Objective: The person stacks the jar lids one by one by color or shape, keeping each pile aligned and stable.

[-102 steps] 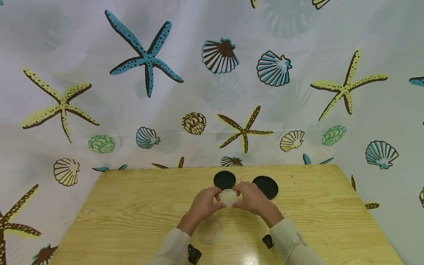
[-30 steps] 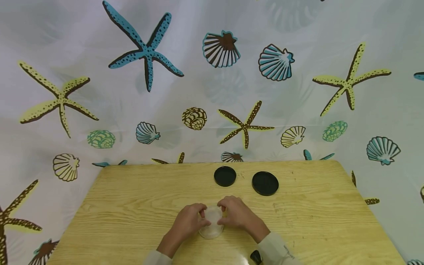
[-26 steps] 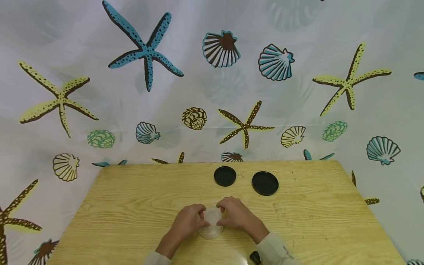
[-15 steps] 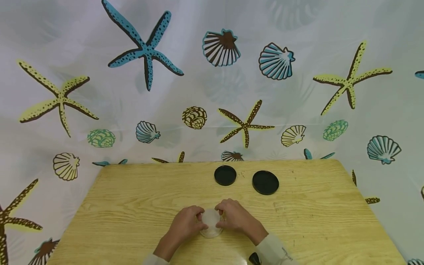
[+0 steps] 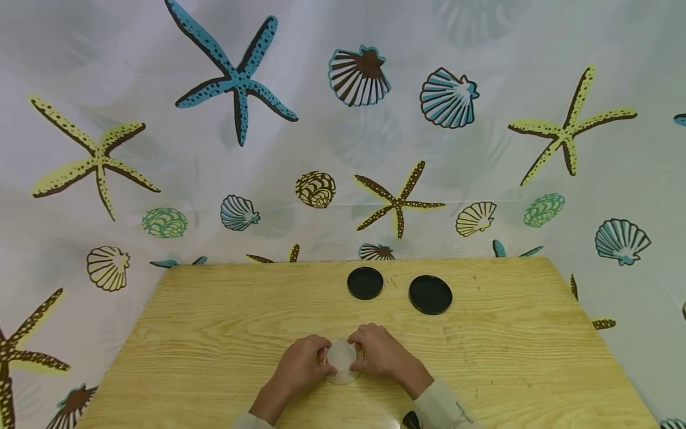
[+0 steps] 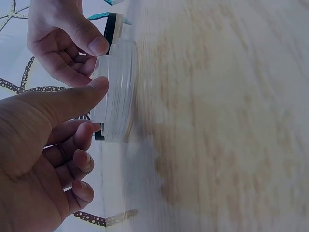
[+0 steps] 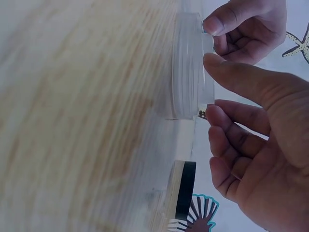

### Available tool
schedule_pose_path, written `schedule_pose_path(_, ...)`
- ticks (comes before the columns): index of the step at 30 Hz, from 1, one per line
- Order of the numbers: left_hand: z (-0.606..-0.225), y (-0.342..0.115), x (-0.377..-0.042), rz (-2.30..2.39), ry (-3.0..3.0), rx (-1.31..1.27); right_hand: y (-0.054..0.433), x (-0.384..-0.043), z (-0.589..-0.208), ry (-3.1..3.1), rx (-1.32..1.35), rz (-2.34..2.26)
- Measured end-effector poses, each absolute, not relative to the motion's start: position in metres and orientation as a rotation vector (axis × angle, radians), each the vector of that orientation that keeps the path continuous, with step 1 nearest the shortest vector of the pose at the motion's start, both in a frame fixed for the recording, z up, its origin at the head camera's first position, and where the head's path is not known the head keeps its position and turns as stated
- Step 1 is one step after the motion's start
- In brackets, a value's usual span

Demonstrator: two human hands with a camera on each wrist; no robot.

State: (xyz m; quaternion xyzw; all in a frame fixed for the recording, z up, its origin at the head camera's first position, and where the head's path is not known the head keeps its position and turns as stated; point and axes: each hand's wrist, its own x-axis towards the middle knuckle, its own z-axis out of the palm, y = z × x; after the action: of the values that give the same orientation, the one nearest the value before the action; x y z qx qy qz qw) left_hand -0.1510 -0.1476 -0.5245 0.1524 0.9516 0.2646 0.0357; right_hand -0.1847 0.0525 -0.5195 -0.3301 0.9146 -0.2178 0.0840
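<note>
Both hands pinch the rim of a small clear round dish (image 5: 341, 355), the left hand (image 5: 299, 364) on its left side and the right hand (image 5: 384, 358) on its right. Thumbs lie on the near edge, index fingers on the far edge. Beneath it, a wider clear round dish (image 7: 186, 67) rests flat on the table, its near rim showing past the small one in the head view. In both wrist views the small dish sits level, right against the top of the wide one. The other fingers curl loosely beside the stack.
Two black round shallow dishes lie farther back on the wooden table (image 5: 214, 333): a smaller one (image 5: 365, 283) and a larger one (image 5: 430, 295) to its right. A white curtain (image 5: 300, 71) printed with starfish and shells hangs behind the table.
Both hands have brought the small clear dish from near the black dishes back toward the person, onto the wide clear dish. Over the last second it shifted only slightly, coming down over it.
</note>
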Motion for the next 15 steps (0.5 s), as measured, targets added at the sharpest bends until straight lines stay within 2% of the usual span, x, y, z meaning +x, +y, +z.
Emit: schedule_pose_path(15, -0.528, -0.1496, -0.1518, 0.859, 2.885, 0.462, 0.0518, -0.1847, -0.523, 2.727, -0.989, -0.652)
